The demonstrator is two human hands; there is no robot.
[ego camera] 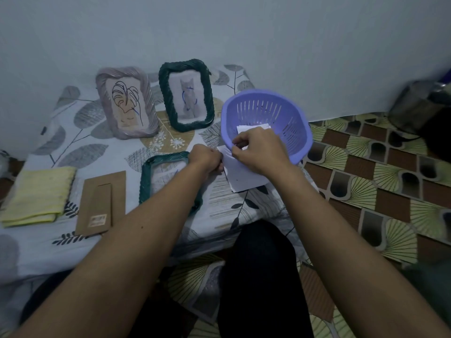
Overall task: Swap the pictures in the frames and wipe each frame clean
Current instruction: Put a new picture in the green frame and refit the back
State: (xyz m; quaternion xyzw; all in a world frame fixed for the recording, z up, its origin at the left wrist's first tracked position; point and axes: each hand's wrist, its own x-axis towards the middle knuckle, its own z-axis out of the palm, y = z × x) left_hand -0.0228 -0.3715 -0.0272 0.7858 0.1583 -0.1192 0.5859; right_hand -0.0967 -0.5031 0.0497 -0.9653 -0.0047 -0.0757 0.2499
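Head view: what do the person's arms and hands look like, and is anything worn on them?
Both forearms are bare up to the picture's edge, with no sleeves in view. The left hand and right hand wear no gloves, rings, watch or bands that show. The knee below is covered by black cloth trousers.
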